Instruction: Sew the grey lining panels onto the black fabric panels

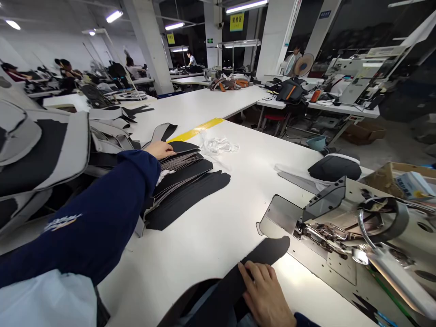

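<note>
At the far end of a stack of dark fabric pieces (180,181), my left hand (161,150) has its fingers bent over the edge of an upper piece; its thumb is hidden. The pieces lie fanned in layers, with pale edges showing between them. Close to my body, my right hand (264,290) grips a long dark fabric strip (272,250), fingers on top. The strip's rounded end points toward the sewing machine (340,245), and its near part hangs over my lap. A bit of white material (165,175) pokes out beside the stack.
Grey and black padded pieces (44,150) are heaped on the left. White thread scraps (220,144) lie on the white table (204,245) near a yellow strip (195,129). Dark scissors (369,311) sit at the lower right, below a cardboard box (384,177). Other people work farther back.
</note>
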A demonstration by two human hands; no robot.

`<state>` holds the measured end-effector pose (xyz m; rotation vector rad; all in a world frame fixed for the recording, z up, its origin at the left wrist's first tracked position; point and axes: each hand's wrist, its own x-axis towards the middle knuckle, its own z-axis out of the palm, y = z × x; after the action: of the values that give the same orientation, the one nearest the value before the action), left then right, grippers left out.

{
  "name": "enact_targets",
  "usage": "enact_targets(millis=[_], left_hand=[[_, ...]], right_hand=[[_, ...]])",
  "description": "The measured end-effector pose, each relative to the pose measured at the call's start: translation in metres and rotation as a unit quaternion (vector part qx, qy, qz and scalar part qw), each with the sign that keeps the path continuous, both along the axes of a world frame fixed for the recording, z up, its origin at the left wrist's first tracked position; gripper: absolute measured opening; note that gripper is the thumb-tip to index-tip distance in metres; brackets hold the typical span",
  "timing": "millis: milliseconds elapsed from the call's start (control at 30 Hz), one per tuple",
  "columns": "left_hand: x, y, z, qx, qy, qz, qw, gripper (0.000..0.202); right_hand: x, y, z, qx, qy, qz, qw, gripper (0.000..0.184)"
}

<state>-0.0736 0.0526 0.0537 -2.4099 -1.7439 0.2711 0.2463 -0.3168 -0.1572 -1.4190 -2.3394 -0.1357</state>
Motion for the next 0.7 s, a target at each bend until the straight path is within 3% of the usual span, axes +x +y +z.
enact_targets(millis=[133,200,267,333,400,467,533,600,633,700], left_hand=[[0.017,-0.015,0.031,0.075,-0.008,0.055,0.996,0.041],[0.035,-0.027,0.047,0.142,-0.029,0.076,0.986,0.044],[0.064,-0.043,0.056,0.203,-0.076,0.060,0.974,0.046],[0.103,-0.062,0.050,0.208,-0.121,-0.008,0.971,0.048],[0.146,-0.086,0.027,0.136,-0.133,-0.110,0.975,0.052],[0.182,-0.113,-0.009,0.022,-0.104,-0.233,0.967,0.052],[0.204,-0.139,-0.051,-0.108,-0.047,-0.373,0.920,0.052],[0.213,-0.160,-0.088,-0.215,0.004,-0.493,0.843,0.061],[0.215,-0.168,-0.103,-0.239,0.015,-0.524,0.817,0.067],[0.217,-0.178,-0.119,-0.240,0.016,-0.540,0.806,0.068]], right_hand=[[0.014,0.014,0.003,0.005,-0.023,-0.058,0.998,0.036],[0.022,0.024,0.005,0.002,-0.033,-0.075,0.997,0.039],[0.027,0.032,0.007,-0.018,-0.031,-0.078,0.996,0.047],[0.027,0.036,0.011,-0.049,-0.026,-0.078,0.995,0.053],[0.023,0.038,0.015,-0.079,-0.022,-0.085,0.993,0.056],[0.020,0.039,0.019,-0.095,-0.017,-0.108,0.989,0.059],[0.022,0.040,0.021,-0.104,-0.014,-0.114,0.988,0.057],[0.028,0.042,0.021,-0.108,-0.009,-0.103,0.989,0.050],[0.032,0.043,0.021,-0.107,-0.005,-0.094,0.990,0.047],[0.038,0.044,0.020,-0.098,0.005,-0.082,0.992,0.044]])
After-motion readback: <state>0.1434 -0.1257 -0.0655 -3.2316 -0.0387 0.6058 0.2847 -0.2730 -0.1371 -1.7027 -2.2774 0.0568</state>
